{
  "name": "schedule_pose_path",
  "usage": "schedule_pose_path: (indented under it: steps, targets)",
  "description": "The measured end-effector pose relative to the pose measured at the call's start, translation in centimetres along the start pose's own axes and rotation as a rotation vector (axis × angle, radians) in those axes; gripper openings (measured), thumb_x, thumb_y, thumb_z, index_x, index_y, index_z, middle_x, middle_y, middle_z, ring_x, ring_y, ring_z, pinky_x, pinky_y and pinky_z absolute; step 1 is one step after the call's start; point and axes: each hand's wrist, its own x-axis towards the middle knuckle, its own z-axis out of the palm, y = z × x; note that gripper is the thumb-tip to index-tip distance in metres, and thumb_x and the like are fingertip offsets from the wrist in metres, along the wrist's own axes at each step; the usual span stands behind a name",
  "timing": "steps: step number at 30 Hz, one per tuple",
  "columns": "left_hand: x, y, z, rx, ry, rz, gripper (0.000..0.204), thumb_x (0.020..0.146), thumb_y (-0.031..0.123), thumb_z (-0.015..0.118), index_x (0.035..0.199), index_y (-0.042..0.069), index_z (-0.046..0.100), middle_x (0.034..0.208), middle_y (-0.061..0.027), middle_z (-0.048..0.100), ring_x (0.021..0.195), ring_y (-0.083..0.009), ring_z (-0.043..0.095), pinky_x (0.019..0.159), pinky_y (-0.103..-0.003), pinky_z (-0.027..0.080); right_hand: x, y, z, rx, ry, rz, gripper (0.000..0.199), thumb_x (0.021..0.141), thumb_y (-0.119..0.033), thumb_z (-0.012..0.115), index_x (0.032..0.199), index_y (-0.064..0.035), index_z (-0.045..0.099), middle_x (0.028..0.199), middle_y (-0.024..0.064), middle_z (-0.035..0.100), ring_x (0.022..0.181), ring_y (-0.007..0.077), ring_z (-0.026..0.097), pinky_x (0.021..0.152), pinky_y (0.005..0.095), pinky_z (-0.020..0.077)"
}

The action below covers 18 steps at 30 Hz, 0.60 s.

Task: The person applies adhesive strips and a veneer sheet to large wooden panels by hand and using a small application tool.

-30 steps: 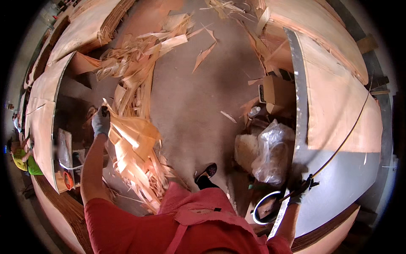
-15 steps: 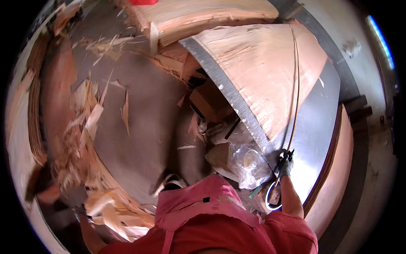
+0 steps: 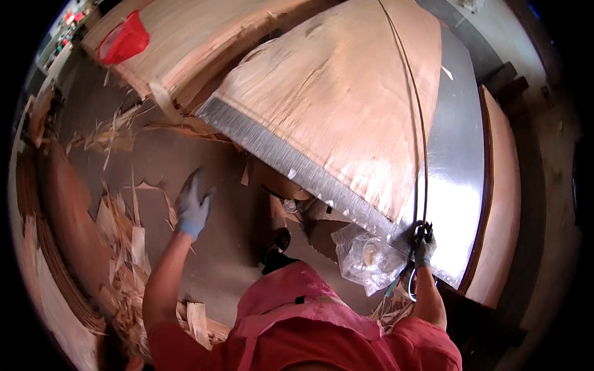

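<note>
My right hand (image 3: 425,250), in a grey glove, is closed round the near end of a long thin brown rod (image 3: 416,93) with a black piece at the grip. The rod runs away from me over a pale wood veneer sheet (image 3: 334,105), near its right side. That sheet lies on a shiny metal table (image 3: 461,179), its near-left edge running along the table's bare metal strip. My left hand (image 3: 194,207), also gloved, is held out over the floor, left of the table, fingers spread and holding nothing.
A clear plastic bag (image 3: 370,263) hangs by the table's near corner. Veneer stacks stand at the right (image 3: 500,204) and far left (image 3: 216,37), a red container (image 3: 125,40) on the latter. Torn veneer scraps (image 3: 117,247) litter the floor (image 3: 204,266) at left.
My left hand has risen from the lower left and reached forward with fingers spread. The view has shifted, bringing the red container further in. My right hand keeps its grip on the rod.
</note>
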Motion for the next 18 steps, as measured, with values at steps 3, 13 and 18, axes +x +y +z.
schedule_pose_path:
  steps: [3,13,18]
  targets:
    - [10.8,6.3,4.0,0.092,-0.065,0.302,0.068,0.089,0.032,0.066,0.147,0.01,0.039,0.152,-0.0159,0.037,0.14,-0.0381,0.033,0.115,-0.048,0.028,-0.3,0.6,-1.5,0.006,0.061,0.005,0.037,0.093,-0.02,0.07,0.125,-0.0037,0.063,0.092,-0.0023,0.066,0.067,0.005,0.054,0.055,0.0205,0.0425]
    - [21.2,8.5,11.0,0.492,-0.366,0.524,0.081,0.089,0.049,0.057,0.153,0.009,0.028,0.159,-0.018,0.021,0.148,-0.037,0.016,0.118,-0.058,0.007,-4.9,-3.7,3.9,0.219,0.064,0.123,0.041,0.094,-0.012,0.065,0.133,-0.0026,0.057,0.091,-0.0044,0.064,0.065,0.0022,0.051,0.055,0.0188,0.039]
    - [21.3,9.2,10.3,0.501,-0.385,0.51,0.081,0.089,0.05,0.056,0.153,0.009,0.028,0.159,-0.0189,0.021,0.148,-0.0374,0.014,0.119,-0.057,0.005,-7.6,-8.8,11.6,0.239,0.117,0.247,0.037,0.095,-0.015,0.063,0.13,-0.0046,0.057,0.075,-0.0063,0.055,0.053,0.0032,0.047,0.047,0.02,0.0383]
